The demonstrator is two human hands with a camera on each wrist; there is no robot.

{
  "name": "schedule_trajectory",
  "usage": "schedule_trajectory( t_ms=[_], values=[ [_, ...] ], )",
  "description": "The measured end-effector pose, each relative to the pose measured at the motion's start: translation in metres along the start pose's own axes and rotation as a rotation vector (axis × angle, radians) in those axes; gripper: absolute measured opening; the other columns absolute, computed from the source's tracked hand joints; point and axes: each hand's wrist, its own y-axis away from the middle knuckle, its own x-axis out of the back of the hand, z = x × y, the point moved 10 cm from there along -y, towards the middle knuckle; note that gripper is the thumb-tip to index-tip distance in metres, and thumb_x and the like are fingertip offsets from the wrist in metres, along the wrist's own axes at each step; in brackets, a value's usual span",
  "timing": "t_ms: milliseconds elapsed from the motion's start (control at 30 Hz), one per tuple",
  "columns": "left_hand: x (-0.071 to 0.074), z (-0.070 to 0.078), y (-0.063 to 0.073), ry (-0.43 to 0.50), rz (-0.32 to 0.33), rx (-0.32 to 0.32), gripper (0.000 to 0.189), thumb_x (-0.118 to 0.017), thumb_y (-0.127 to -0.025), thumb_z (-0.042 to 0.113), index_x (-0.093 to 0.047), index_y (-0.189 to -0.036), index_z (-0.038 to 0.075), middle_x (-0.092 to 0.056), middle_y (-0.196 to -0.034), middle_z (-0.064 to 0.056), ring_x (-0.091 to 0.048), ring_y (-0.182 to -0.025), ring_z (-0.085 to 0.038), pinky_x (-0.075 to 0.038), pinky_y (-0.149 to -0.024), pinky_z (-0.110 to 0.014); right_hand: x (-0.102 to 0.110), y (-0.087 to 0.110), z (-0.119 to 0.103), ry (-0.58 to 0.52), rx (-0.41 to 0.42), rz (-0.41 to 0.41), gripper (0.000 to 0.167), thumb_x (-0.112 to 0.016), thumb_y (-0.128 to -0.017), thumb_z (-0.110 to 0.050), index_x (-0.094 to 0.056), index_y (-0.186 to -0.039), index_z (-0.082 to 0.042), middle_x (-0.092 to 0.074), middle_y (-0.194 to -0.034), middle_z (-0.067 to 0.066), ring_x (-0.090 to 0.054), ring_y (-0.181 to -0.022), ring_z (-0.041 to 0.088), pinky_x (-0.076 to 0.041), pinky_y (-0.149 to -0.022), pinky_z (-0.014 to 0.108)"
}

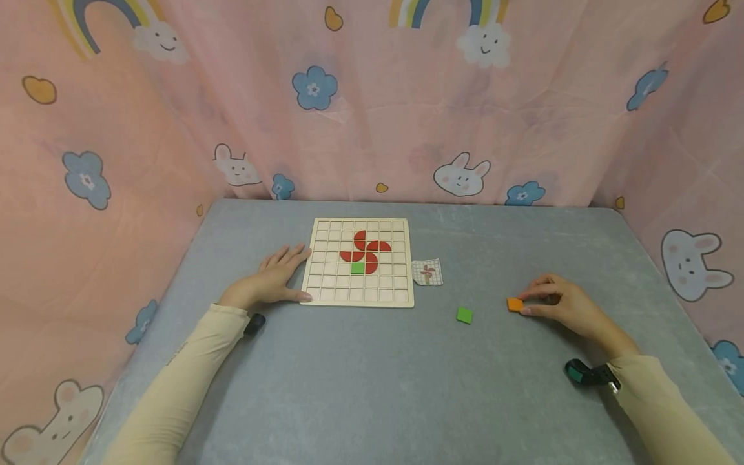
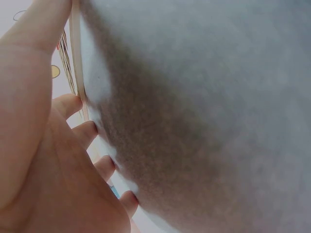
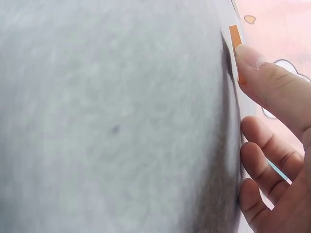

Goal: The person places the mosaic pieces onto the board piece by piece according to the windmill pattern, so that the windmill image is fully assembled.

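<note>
A wooden grid board (image 1: 328, 287) lies on the table, with several red rounded pieces (image 1: 379, 246) set in a pinwheel and a green square (image 1: 357, 268) below them. My left hand (image 1: 270, 278) rests at the board's left edge, fingers spread and thumb at the near left corner. To the right, my right hand (image 1: 560, 303) pinches an orange tile (image 1: 515, 305) between thumb and fingers. In the right wrist view the orange tile (image 3: 235, 36) shows edge-on past the thumb, close over the table.
A small printed paper card (image 1: 427, 272) with a pinwheel picture lies against the board's right side. Between it and my right hand is a loose green tile (image 1: 464, 315). Behind the grey table (image 1: 372, 387) hangs a pink patterned curtain (image 1: 372, 129).
</note>
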Motion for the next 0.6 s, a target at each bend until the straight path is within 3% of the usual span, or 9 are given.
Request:
schedule_trajectory(
  t_ms=[300,600],
  values=[
    [0.0,0.0,0.0,0.001,0.002,-0.002,0.108,-0.075,-0.082,0.053,-0.013,-0.16,0.013,-0.004,-0.169,-0.015,0.0,-0.154,-0.045,-0.007,-0.119,-0.069,-0.002,-0.008,-0.012,0.043,-0.032,-0.033,0.032,-0.075,-0.085,-0.044,-0.076,-0.109,-0.022,-0.059,-0.118,0.006,-0.05,-0.108,0.022,-0.04,-0.085,0.032],
    [-0.003,-0.002,0.0,-0.005,-0.006,0.008,0.108,-0.075,-0.082,0.053,-0.012,-0.16,0.014,-0.003,-0.169,-0.013,0.002,-0.155,-0.043,-0.006,-0.12,-0.068,-0.011,-0.023,-0.033,0.072,0.017,-0.024,0.029,-0.075,-0.085,-0.043,-0.077,-0.107,-0.024,-0.061,-0.117,0.004,-0.052,-0.106,0.021,-0.041,-0.086,0.031]
  ],
)
